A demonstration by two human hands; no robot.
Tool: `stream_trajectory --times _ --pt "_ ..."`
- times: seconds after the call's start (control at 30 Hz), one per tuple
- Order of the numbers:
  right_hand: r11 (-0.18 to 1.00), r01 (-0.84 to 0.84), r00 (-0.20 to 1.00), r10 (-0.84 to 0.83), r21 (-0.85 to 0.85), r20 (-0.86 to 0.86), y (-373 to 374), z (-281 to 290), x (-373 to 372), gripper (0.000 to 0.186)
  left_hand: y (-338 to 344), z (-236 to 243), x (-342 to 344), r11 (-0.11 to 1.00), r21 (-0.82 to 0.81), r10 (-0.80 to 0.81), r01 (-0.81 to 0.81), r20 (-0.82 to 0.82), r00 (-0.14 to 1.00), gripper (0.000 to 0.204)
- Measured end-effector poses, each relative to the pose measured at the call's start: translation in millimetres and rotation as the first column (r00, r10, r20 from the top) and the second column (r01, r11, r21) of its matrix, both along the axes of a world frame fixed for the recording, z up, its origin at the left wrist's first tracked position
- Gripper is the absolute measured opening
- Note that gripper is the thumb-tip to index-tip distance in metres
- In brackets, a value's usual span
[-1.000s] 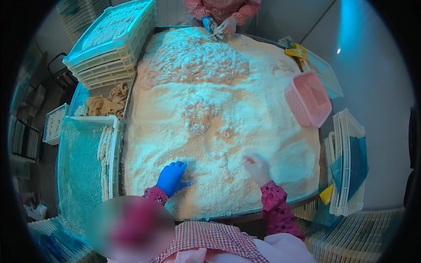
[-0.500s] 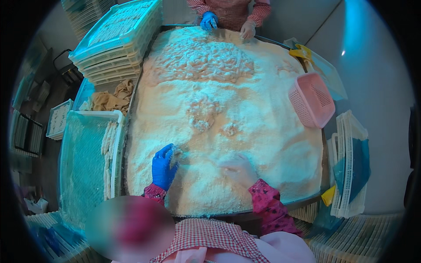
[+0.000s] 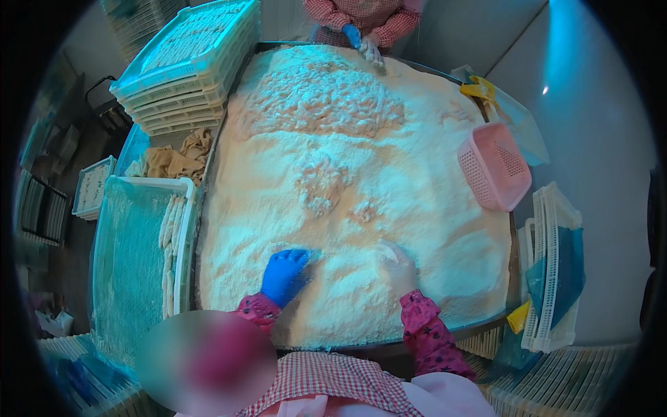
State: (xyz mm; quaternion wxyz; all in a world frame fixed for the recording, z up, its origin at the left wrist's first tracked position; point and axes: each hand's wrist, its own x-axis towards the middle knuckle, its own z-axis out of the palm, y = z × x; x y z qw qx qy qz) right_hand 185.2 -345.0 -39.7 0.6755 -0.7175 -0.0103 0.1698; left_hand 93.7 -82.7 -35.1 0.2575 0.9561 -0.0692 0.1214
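My left hand (image 3: 285, 274) in a blue glove rests in the white crumb coating (image 3: 243, 240) spread over the big table, its fingers curled down and together; whatever they hold is hidden. To its right, my right hand (image 3: 396, 267) in a pale glove dips into the same crumbs, fingers blurred and hard to make out. Ahead of both hands lie a lumpy mound of pale pieces (image 3: 319, 184) and a smaller clump (image 3: 363, 210). A wide mass of coated pieces (image 3: 319, 97) covers the far part of the crumb bed.
A co-worker (image 3: 358, 24) works at the far edge, gloved hands together. Left are stacked filled trays (image 3: 180, 48), brown cloths (image 3: 177, 160) and a mesh tray (image 3: 128, 250) with a row of coated pieces. Right are a pink basket (image 3: 493, 167), a yellow item (image 3: 478, 88) and upright trays (image 3: 549, 271).
My left hand moved forward, then back and to the right, curling. My right hand swept left and then back rightward. The co-worker's hands parted and came together again.
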Motion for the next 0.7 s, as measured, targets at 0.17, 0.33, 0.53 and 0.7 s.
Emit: stream_trajectory --times 0.17,0.33,0.53,0.7 --pt "0.841 -0.242 0.934 0.336 -0.484 0.117 24.6 12.1 -1.8 0.032 -2.1 -6.2 21.5 0.997 -0.035 0.046 -0.070 -0.466 0.884 0.042" --pt "0.918 0.123 0.847 0.101 -0.378 0.522 39.4 26.5 -3.1 0.035 -13.5 1.4 1.3 -0.131 -0.892 -0.370 -0.433 -0.361 0.856 0.041" --pt "0.792 0.046 0.439 0.531 -0.609 0.724 114.7 34.1 -53.4 0.054 -98.8 -29.4 0.5 -0.630 -0.763 0.110 0.144 0.097 0.989 0.060" --pt "0.805 -0.566 0.460 0.488 -0.178 0.742 157.5 64.5 -57.5 0.063 -91.2 48.1 23.1 0.128 -0.876 0.703 0.465 0.411 0.581 0.058"
